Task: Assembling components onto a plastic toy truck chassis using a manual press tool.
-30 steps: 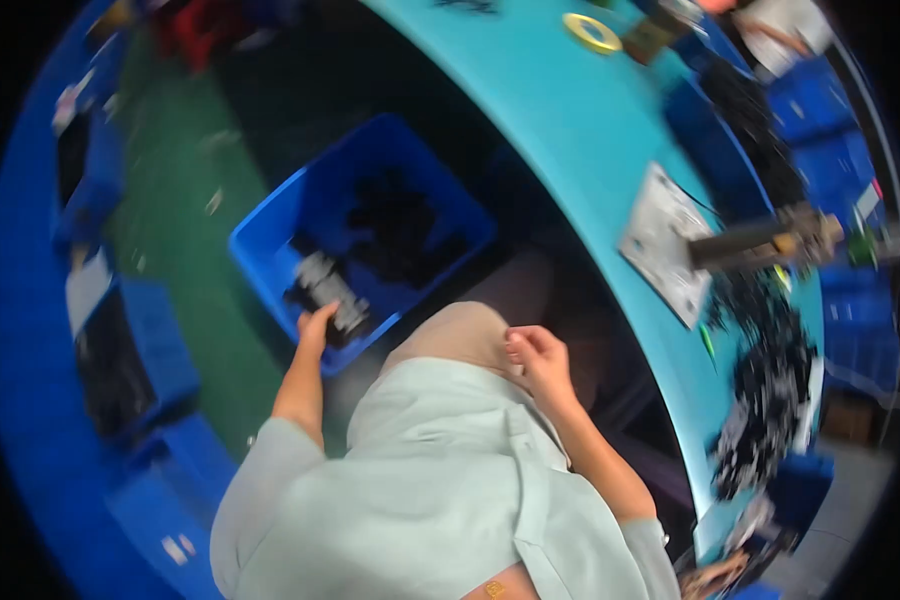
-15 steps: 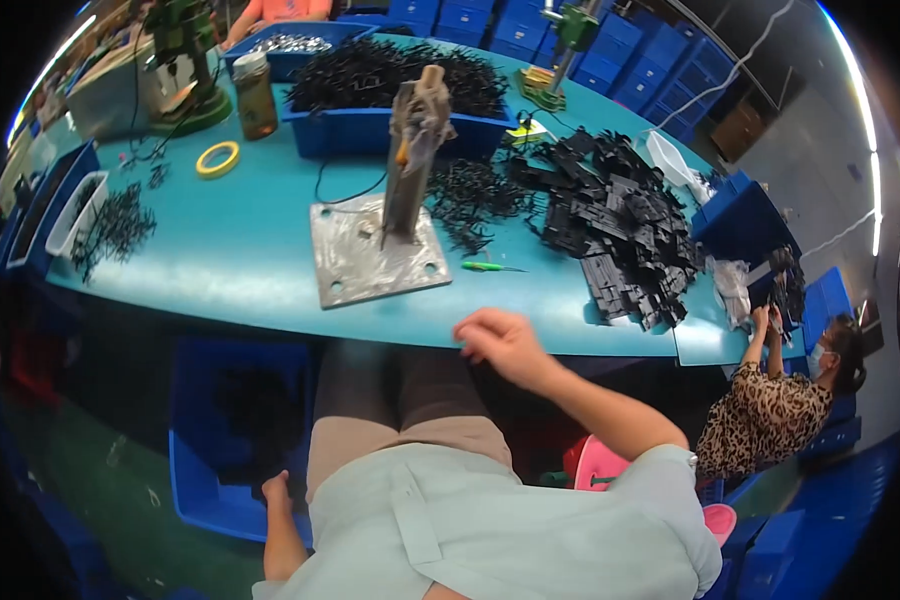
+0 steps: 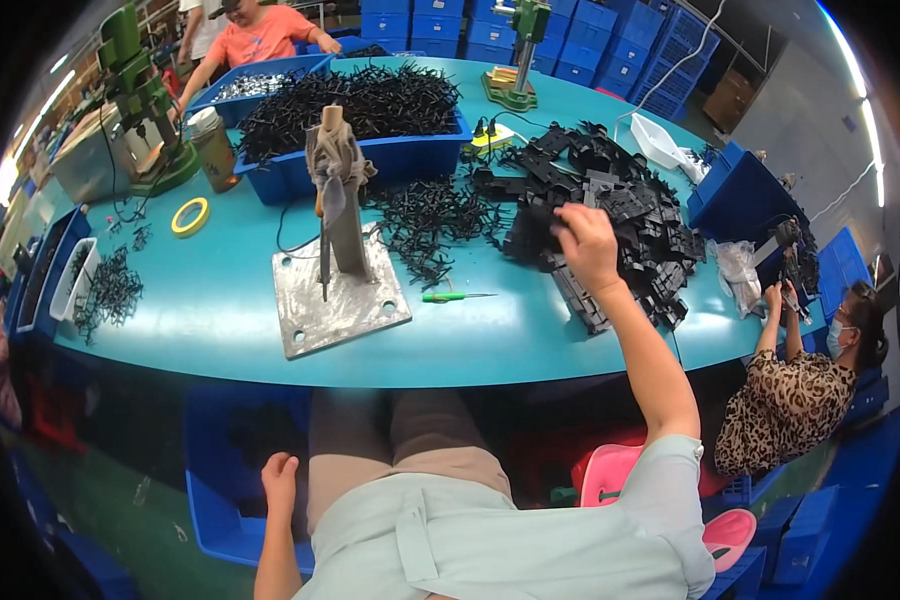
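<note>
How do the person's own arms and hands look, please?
The left hand and right hand wear no gloves, and the forearms are bare. The right sleeve is short, loose and pale mint green, with a small shiny button-like spot at its cuff.

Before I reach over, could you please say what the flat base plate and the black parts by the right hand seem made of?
Base plate: probably bare metal, dull silver, with scuffs and corner holes. Black parts: likely plastic, satin, given their moulded-looking ribbed shapes.

No text can be read; the markings on the stacked blue crates [image 3: 436, 26] are too small to be deciphered.
</note>
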Available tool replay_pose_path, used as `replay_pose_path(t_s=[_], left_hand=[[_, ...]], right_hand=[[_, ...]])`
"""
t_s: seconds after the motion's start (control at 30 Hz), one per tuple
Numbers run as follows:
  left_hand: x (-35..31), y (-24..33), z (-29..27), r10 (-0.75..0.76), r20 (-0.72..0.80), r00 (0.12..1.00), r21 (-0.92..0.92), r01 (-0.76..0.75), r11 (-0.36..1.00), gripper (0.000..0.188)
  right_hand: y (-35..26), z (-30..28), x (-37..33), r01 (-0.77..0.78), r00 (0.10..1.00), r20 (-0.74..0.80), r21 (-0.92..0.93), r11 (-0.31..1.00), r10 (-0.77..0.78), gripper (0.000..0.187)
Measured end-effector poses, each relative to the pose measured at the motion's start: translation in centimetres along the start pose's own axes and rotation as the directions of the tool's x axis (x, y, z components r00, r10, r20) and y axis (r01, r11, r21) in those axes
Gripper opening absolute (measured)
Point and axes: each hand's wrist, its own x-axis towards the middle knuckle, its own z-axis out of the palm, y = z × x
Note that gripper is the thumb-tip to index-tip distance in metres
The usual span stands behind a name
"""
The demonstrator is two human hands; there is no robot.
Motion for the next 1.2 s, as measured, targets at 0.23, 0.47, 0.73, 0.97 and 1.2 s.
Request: replay_pose_path(t_s=[0.23, 0.47, 0.73, 0.97, 1.2], left_hand=[[-1.9, 10.2, 1.8, 0.286, 0.097, 0.953, 0.093, -0.295, 0.951, 0.017], [-4.6, 16.7, 4.3, 0.329, 0.383, 0.863, -0.09, -0.319, 0.943, 0.016], [-3.6, 27.2, 9.0, 0.123, 0.782, 0.611, -0.455, 0.424, 0.783, 0.049], [-4.8, 26.7, 9.4, 0.08, 0.803, 0.59, -0.436, 0.492, 0.754, 0.031], [-5.5, 22.0, 6.1, -0.015, 0.684, 0.729, -0.548, 0.528, 0.649, 0.029]], right_hand=[[4.0, -1.9, 3.9, -0.557, 0.716, -0.002, 0.601, 0.573, 0.698, 0.024], [6.2, -2.4, 2.8, -0.564, 0.402, 0.41, 0.815, -0.131, 0.819, 0.023], [-7.9, -0.8, -2.4, -0.829, 0.324, 0.877, 0.444, -0.34, 0.355, 0.026], [-14.9, 0.0, -4.7, -0.917, 0.369, 0.909, 0.321, 0.237, 0.196, 0.039], [-10.5, 5.0, -2.1, -0.193, 0.965, 0.242, 0.375, 0.907, 0.105, 0.017]])
